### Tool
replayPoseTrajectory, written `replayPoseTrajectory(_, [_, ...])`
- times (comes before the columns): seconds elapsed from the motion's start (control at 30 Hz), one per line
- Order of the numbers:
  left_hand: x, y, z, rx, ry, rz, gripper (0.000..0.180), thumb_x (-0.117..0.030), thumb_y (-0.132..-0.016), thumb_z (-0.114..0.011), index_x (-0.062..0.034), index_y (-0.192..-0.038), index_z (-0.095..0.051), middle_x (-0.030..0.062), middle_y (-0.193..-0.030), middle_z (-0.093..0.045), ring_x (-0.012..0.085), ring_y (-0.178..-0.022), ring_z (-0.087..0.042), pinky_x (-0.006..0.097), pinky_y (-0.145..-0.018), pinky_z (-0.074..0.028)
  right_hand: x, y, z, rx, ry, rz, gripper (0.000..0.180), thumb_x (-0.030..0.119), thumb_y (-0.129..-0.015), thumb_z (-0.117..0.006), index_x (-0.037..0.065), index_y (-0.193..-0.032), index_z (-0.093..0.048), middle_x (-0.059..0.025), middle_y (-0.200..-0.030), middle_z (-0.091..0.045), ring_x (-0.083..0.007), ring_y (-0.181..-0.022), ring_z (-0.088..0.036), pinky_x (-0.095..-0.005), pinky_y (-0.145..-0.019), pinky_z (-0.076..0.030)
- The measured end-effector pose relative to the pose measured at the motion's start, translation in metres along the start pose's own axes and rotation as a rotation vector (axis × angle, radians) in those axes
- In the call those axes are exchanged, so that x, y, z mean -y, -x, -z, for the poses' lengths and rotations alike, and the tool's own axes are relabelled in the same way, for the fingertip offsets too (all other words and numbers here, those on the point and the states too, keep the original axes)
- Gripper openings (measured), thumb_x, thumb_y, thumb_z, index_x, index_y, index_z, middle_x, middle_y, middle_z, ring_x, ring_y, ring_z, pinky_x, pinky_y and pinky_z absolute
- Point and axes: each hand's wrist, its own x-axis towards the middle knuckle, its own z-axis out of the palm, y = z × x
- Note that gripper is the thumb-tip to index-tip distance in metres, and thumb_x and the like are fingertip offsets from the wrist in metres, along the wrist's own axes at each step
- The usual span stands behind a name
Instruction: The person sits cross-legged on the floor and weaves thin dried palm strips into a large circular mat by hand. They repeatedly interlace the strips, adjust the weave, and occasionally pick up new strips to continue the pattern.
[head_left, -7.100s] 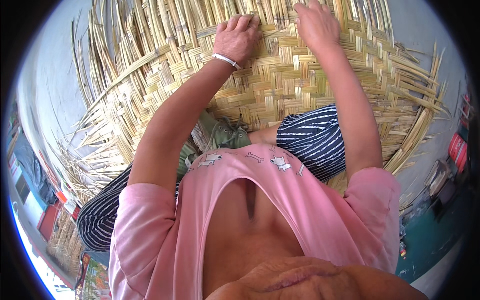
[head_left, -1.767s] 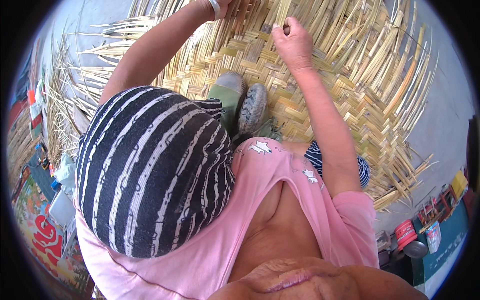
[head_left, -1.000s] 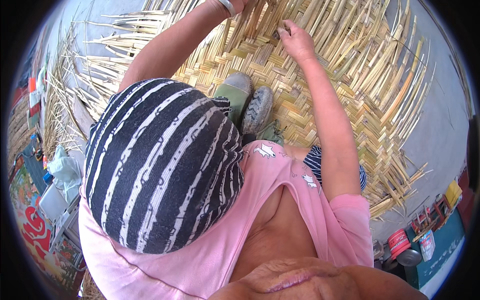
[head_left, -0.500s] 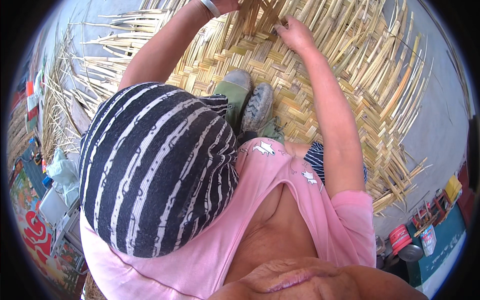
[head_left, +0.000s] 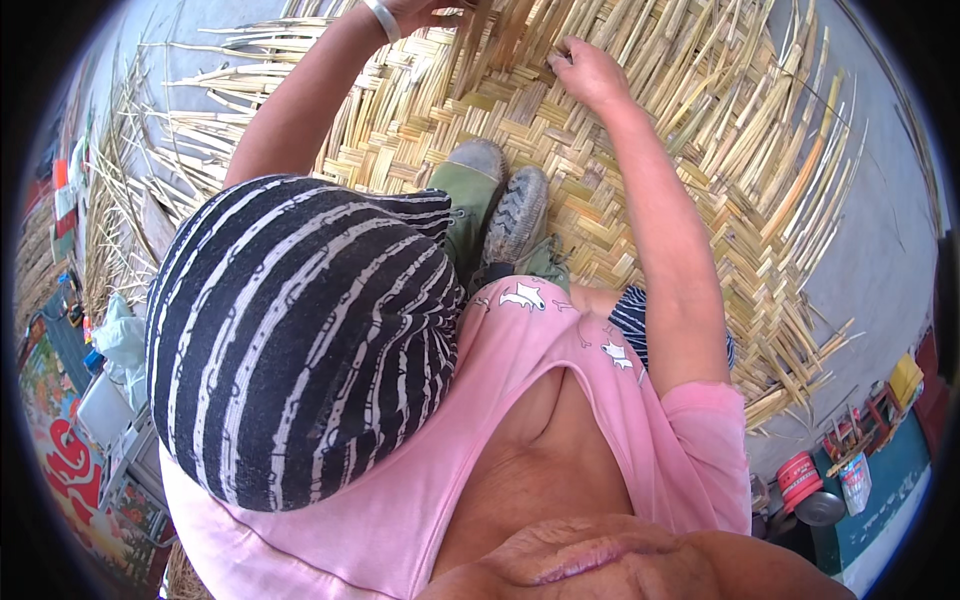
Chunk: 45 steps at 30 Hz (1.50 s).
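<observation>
A woven reed mat (head_left: 590, 190) with loose strip ends spreads on the floor under and around my feet. At the top edge my left hand (head_left: 425, 14), a silver bangle on its wrist, is closed on raised, shaded reed strips (head_left: 488, 42); part of the hand is cut off by the frame. To the right of those strips, my right hand (head_left: 592, 74) rests low at the weave, thumb and forefinger pinched together. Whatever lies in that pinch is too small to make out.
My green shoes (head_left: 470, 190) stand on the mat below the hands, beside my raised striped knee (head_left: 300, 340). Long loose reed ends (head_left: 790, 170) fan out at the right. A red round container (head_left: 798, 478) and a pale plastic bag (head_left: 120, 335) lie at the sides.
My left hand has moved left and slightly down, and the raised strips lean left with it. My striped knee has shifted left. The right hand has barely moved.
</observation>
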Motion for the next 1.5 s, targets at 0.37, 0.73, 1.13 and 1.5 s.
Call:
replayPoseTrajectory(0.37, [0.034,0.027,-0.007,-0.165,0.242,-0.124,0.029,-0.038,-0.096,-0.071,-0.0118,-0.084,-0.067,0.0041,-0.081,-0.07,0.018,-0.089,-0.069,0.035,-0.083,-0.054,0.0,0.023,-0.025,-0.229,0.063,0.048,0.036,0.021,-0.096,-0.064,0.016,-0.132,-0.064,-0.0117,-0.13,-0.062,-0.0348,-0.112,-0.067,-0.0476,-0.1,-0.054])
replayPoseTrajectory(0.73, [0.036,0.036,0.017,-0.001,0.203,-0.016,0.033,-0.038,-0.105,-0.058,-0.0059,-0.106,-0.067,0.0029,-0.068,-0.064,0.0169,-0.068,-0.067,0.035,-0.072,-0.058,-0.013,0.038,-0.053,-0.377,0.527,0.339,0.047,0.006,-0.09,-0.058,0.002,-0.137,-0.056,-0.0129,-0.128,-0.06,-0.0293,-0.108,-0.066,-0.0416,-0.086,-0.058])
replayPoseTrajectory(1.13, [0.007,0.105,0.127,-0.189,0.399,-0.311,0.026,-0.036,-0.102,-0.064,-0.0116,-0.093,-0.064,-0.001,-0.066,-0.055,0.0165,-0.058,-0.054,0.041,-0.076,-0.057,0.003,0.044,-0.051,-0.296,0.623,0.27,0.047,0.006,-0.093,-0.056,0.003,-0.141,-0.053,-0.0132,-0.133,-0.059,-0.0279,-0.112,-0.063,-0.0409,-0.086,-0.057])
replayPoseTrajectory(1.5, [0.027,0.092,0.198,-0.821,-0.201,-0.101,0.019,-0.02,-0.095,-0.073,-0.0032,-0.089,-0.067,0.0042,-0.066,-0.056,0.0153,-0.051,-0.051,0.03,-0.044,-0.041,0.012,0.037,-0.031,-0.158,0.608,0.289,0.034,0.003,-0.092,-0.058,0.0,-0.125,-0.056,-0.0167,-0.121,-0.059,-0.0305,-0.101,-0.068,-0.0421,-0.082,-0.063])
